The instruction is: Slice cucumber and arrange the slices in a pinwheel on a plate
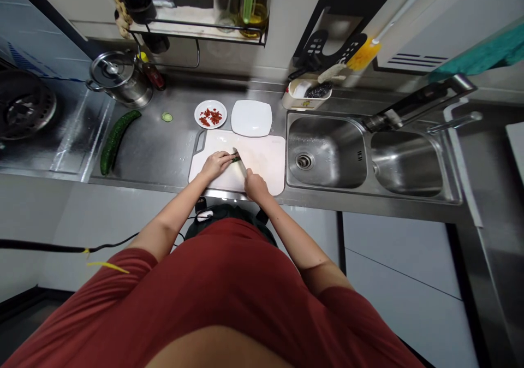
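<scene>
My right hand (256, 187) is closed around the handle of a knife (242, 166), whose blade points up and left over the white cutting board (268, 163). On the board, my left hand (216, 166) presses its bunched fingers on a small dark green piece of cucumber (236, 157). The blade lies at that piece, close beside the left fingertips; whether it cuts into it I cannot tell. A long, curved, dark green cucumber (117, 141) rests on the counter to the left. Nearer the board lies a pale green cucumber slice (166, 117).
Behind the board stand a plate of chopped red pieces (210, 114) and a white square plate (251, 118). A double sink (327, 179) with a faucet (417, 106) adjoins on the right. At the back left are a lidded steel pot (118, 78) and a sauce bottle (152, 73).
</scene>
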A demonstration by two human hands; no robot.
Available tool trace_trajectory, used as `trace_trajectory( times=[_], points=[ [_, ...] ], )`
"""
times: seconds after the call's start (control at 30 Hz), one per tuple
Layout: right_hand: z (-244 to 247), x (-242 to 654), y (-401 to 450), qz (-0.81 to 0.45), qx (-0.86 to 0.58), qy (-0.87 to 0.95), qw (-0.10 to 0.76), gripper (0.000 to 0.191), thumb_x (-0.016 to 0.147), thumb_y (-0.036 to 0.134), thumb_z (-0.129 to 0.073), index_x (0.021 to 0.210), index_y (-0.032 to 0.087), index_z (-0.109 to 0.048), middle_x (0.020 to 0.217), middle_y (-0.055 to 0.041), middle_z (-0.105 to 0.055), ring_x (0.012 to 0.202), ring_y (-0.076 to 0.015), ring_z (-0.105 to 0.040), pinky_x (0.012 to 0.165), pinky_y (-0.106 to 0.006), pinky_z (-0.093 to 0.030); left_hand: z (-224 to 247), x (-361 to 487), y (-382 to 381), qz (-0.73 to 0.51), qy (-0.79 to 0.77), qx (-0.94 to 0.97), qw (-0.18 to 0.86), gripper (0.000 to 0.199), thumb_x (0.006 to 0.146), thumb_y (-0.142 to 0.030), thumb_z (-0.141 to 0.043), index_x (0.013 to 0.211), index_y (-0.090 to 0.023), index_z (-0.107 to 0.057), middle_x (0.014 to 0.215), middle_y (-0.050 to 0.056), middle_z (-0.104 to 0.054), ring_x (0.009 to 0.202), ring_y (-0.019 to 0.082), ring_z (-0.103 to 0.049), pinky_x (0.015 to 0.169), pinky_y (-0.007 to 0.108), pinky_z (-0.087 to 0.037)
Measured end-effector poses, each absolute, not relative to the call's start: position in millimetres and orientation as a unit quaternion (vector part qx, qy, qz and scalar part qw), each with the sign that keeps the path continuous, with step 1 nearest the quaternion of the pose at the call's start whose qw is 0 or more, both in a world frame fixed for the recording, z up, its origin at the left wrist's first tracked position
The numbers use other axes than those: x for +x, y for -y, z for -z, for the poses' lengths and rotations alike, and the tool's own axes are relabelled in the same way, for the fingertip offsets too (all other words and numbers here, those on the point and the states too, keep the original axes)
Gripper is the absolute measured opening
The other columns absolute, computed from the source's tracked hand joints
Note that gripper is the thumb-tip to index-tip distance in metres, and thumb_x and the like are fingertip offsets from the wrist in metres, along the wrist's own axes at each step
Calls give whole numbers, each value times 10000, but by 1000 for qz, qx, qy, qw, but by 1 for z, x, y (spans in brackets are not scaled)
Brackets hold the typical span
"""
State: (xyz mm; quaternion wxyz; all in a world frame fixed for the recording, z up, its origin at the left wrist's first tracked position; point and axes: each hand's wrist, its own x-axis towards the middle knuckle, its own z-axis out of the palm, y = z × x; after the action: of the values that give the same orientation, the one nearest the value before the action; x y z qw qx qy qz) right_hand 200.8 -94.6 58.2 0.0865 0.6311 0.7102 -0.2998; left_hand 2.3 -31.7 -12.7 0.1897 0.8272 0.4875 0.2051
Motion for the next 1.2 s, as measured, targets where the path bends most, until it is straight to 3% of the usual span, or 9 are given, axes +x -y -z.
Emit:
trace_trajectory(
  times=[0.7,1.2],
  points=[
    [-58,197,74,298,616,-726,71,252,929,162,-365,1163,156,-459,1002,-154,-650,930,-260,-640,766,-328,-483,13,0,29,-219,-479,828,190,326,947,-335,-457,1176,-246,-671,1082,76,-668,1003,188,-606,902,341,-476],
    [-56,177,50,275,623,-731,40,320,949,149,-323,1254,141,-421,1054,-140,-655,976,-252,-639,790,-323,-478,20,-1,26,-242,-462,839,158,303,943,-316,-478,1146,-231,-686,1056,67,-690,964,181,-622,861,317,-490]
  ],
)
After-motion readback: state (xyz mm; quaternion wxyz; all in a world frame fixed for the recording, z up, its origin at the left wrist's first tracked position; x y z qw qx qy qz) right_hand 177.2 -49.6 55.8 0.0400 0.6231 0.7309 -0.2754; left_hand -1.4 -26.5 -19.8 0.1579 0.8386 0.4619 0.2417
